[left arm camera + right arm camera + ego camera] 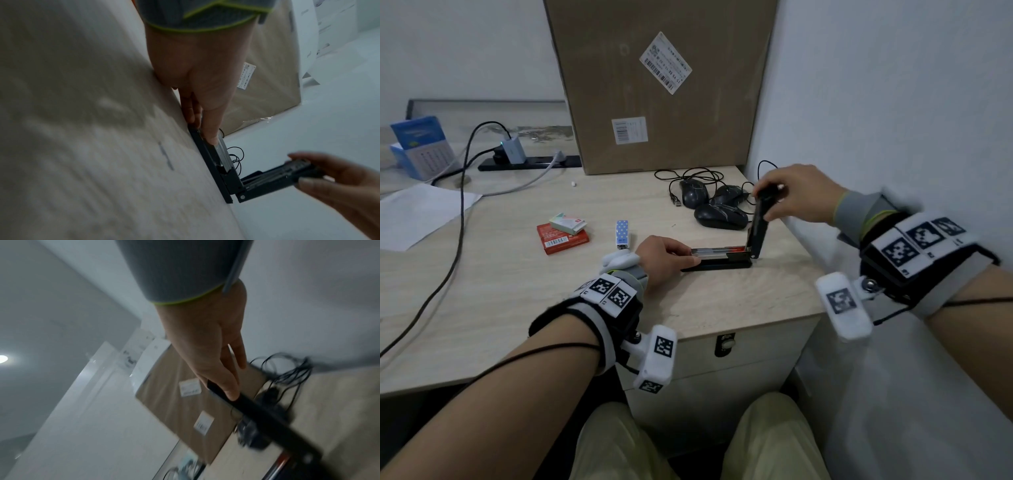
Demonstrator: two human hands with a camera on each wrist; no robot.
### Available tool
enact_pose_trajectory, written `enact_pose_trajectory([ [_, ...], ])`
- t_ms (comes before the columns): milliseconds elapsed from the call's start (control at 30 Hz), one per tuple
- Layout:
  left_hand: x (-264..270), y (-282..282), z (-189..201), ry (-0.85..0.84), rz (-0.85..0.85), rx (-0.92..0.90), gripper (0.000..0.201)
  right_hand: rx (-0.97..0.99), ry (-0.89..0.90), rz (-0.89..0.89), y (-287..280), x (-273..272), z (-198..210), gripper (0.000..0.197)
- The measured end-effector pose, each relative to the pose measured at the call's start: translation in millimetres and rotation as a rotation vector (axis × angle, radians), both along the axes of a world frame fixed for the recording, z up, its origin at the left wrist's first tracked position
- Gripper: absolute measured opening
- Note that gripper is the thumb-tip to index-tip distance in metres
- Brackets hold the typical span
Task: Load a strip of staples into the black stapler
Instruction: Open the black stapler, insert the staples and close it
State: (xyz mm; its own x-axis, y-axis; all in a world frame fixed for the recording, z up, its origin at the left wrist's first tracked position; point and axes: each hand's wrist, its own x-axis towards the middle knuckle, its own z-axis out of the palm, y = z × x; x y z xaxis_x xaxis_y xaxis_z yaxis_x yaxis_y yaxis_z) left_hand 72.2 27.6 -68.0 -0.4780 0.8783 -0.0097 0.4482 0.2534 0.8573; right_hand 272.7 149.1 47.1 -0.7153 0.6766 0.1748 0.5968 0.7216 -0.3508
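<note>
The black stapler lies open on the desk near the right edge. Its silver magazine channel points left, with a red part at the hinge end. I cannot tell whether staples lie in the channel. My left hand pinches the stapler's front end; in the left wrist view the thumb presses on the magazine. My right hand grips the lid, which stands almost upright on its hinge. The right wrist view shows the thumb lying along the lid.
A red staple box with a small white box on it lies left of the stapler, beside a blue dotted object. Three black mice with cables sit behind. A big cardboard box, a power strip and the wall at right hem in the spot.
</note>
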Motion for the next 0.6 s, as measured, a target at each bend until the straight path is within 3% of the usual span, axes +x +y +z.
enact_pose_trajectory([
  [233, -4.6, -5.1, 0.3, 0.022, -0.097, -0.009, 0.038, 0.006, -0.264, 0.164, -37.0, -74.2, -32.3, 0.044],
  [433, -12.5, -4.6, -1.6, 0.033, -0.161, 0.013, 0.049, -0.042, -0.255, 0.163, -35.6, -77.6, -44.8, 0.033],
  [600, -12.9, -2.2, -2.6, 0.026, -0.173, 0.022, 0.052, 0.047, -0.401, 0.171, -36.9, -90.8, -49.8, 0.036],
])
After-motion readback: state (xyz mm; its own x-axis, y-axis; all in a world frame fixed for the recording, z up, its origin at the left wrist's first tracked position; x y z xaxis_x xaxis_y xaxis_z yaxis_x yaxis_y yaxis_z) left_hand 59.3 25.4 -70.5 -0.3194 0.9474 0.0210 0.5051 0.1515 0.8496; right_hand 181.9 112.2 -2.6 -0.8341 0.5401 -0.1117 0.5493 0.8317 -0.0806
